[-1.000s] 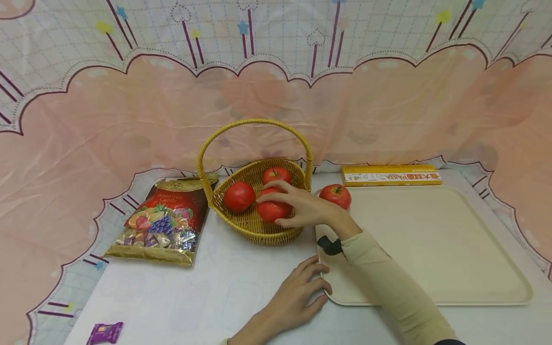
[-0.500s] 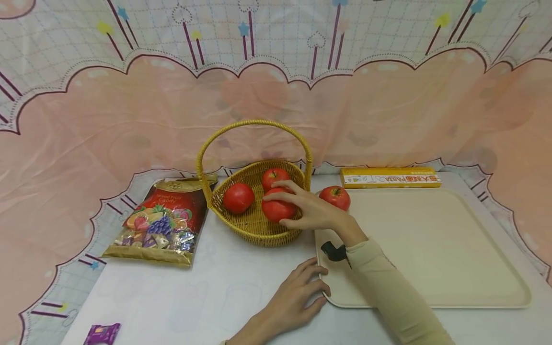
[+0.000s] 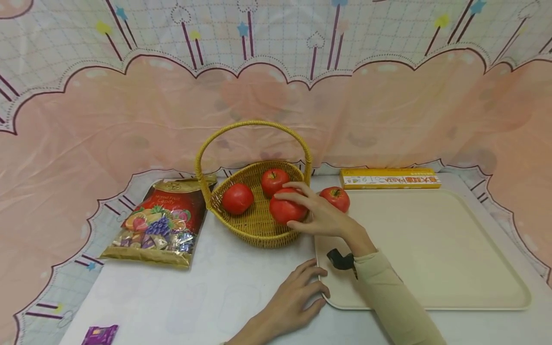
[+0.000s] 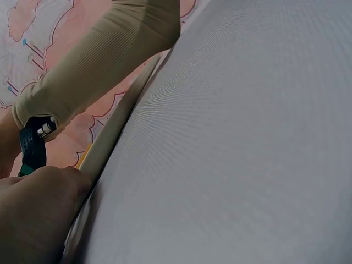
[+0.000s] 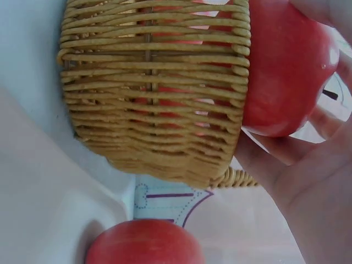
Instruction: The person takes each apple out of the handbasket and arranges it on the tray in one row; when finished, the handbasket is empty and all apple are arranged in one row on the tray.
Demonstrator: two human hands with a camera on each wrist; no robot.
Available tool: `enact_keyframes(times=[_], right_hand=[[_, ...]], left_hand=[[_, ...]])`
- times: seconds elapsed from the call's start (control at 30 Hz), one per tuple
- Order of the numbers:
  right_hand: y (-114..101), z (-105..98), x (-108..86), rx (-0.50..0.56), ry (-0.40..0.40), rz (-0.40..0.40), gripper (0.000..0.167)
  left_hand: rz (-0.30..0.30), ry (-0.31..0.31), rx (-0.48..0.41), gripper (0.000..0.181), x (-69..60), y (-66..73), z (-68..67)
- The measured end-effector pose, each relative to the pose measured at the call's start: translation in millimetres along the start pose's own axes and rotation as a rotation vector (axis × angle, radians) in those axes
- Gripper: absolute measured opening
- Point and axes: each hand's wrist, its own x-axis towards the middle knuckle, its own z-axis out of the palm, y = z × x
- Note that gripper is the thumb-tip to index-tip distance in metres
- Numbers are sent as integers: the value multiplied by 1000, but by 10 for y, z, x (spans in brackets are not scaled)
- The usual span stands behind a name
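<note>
My right hand (image 3: 325, 213) grips a red apple (image 3: 284, 207) at the right rim of the yellow wicker basket (image 3: 258, 232). The right wrist view shows this apple (image 5: 286, 66) above the woven rim, with fingers and thumb around it. Two more apples lie inside the basket, one apple (image 3: 238, 198) at the left and another apple (image 3: 274, 181) at the back. My left hand (image 3: 289, 297) holds the near left corner of the beige tray (image 3: 431, 249), fingers bent over its rim. On the tray's far left corner sits one apple (image 3: 335, 199).
Left of the basket lies a bag of mixed fruit candy (image 3: 159, 220). A purple wrapped candy (image 3: 100, 334) is near the table's front left. Behind the tray stands a yellow pasta box (image 3: 390, 178). The basket's tall handle (image 3: 254, 122) arches over it.
My right hand has moved a little to the right with the apple, from inside the basket to its right rim. The left hand has stayed at the tray's corner.
</note>
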Motion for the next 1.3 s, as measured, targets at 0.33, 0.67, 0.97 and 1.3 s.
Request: enact_keyframes(times=[0.33, 0.67, 0.97, 1.3], right_hand=[[-40, -103, -83, 20, 82, 8, 59], [-37, -152, -150, 33, 128, 39, 61], [15, -231, -233, -13, 173, 58, 61], [112, -331, -273, -19, 190, 54, 60]], left_hand=[[7, -3, -3, 10, 0, -4, -5], [-15, -15, -8, 10, -46, -6, -35], [2, -7, -7, 10, -27, 2, -45], [-10, 3, -23, 12, 2, 11, 1]])
